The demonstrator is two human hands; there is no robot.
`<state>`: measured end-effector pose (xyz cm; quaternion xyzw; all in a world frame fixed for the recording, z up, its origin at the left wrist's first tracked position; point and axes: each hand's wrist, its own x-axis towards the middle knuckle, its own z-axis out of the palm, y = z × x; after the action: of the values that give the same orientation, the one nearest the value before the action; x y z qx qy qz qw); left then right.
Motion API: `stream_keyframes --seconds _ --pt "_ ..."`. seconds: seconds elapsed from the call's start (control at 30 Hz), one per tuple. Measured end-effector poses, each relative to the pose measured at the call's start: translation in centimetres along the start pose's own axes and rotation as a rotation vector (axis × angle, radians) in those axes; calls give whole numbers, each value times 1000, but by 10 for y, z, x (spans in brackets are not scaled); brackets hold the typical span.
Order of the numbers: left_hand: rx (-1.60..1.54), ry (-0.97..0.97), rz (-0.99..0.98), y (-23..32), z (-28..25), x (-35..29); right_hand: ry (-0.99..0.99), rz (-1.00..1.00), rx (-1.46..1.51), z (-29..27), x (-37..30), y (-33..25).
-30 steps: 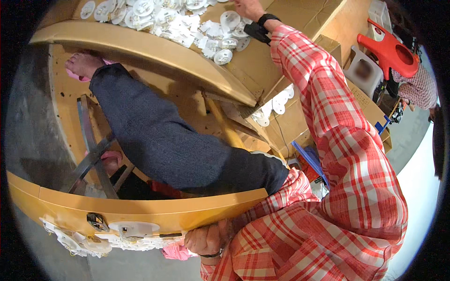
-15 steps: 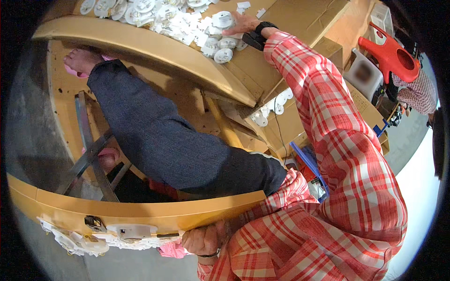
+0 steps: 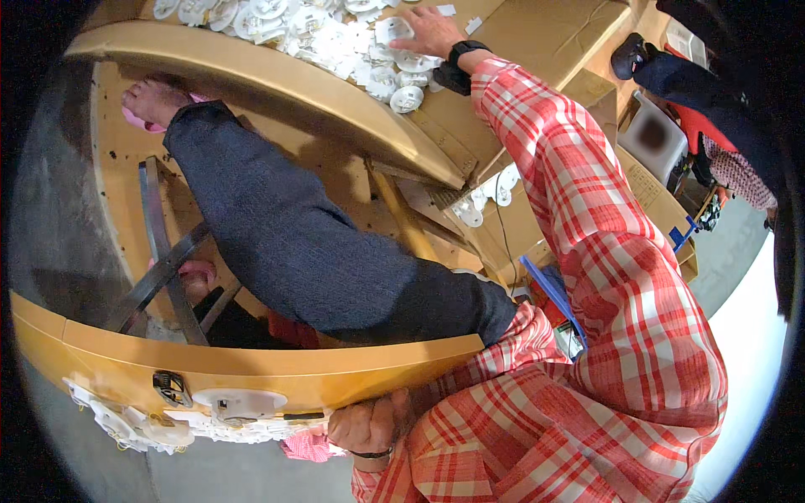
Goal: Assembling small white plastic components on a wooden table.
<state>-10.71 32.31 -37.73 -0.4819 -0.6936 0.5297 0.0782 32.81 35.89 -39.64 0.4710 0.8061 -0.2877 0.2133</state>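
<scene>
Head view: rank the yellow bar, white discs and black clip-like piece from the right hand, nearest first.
1. White discs, at the right hand's fingertips.
2. Yellow bar, lower in the picture.
3. Black clip-like piece, lower left.

Under my right hand (image 3: 432, 35), the white discs (image 3: 406, 100) are smooth, faintly glossy plastic. The cardboard (image 3: 524, 38) looks matt and papery, my plaid sleeve (image 3: 604, 189) woven cloth, my trousers (image 3: 293, 235) matt fabric; the crossed bars (image 3: 170, 267) are perhaps metal.
</scene>
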Motion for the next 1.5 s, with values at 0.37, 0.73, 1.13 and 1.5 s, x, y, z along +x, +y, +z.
stream_keyframes --seconds 0.37,0.73,1.13,1.5 --pt "40 -73 50 2 8 3 -86 120 63 30 7 -38" --pt "25 -26 10 5 -3 3 -43 -17 85 17 16 -27" --pt "-39 -12 -36 3 -5 3 14 32 395 44 23 -9" --pt "-4 -80 17 -6 -7 0 -400 -236 392 22 24 -19"
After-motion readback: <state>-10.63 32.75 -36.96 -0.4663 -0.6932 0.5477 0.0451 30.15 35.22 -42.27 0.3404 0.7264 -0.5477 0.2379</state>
